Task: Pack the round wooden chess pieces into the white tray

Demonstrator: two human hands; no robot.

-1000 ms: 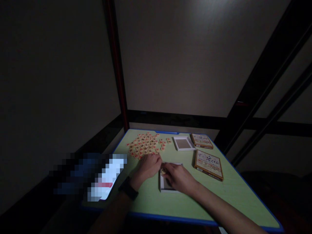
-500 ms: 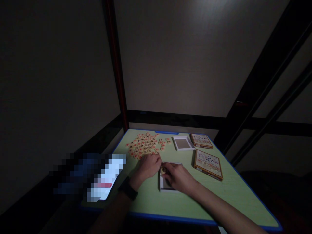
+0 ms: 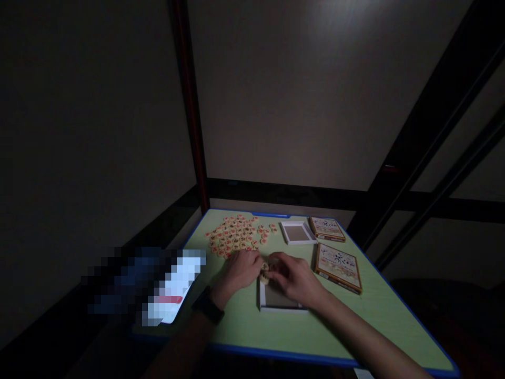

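Observation:
My left hand [image 3: 242, 268] is curled at the upper left corner of a shallow white box tray [image 3: 261, 301]; its fingertips are mostly hidden, and I cannot make out what they hold. From the right, my right hand [image 3: 295, 276] reaches over the same tray, thumb and forefinger bent around a round Chinese chess piece [image 3: 265, 267]. Below that lies another piece [image 3: 264, 279] in the tray's corner. Behind my left hand, many wooden pieces [image 3: 236, 234] with red or black characters are spread over the green table [image 3: 236, 326].
A second white box tray [image 3: 299, 243] sits at the back. To its right are two printed boxes, one behind [image 3: 327, 228] and one nearer [image 3: 338, 267]. A lit, blurred-out screen [image 3: 177, 287] is at the table's left edge. Walls stand close behind.
My right hand has shifted slightly right, its thumb and forefinger further apart. More of the pieces in the tray's corner shows now. My left hand stays nearly still.

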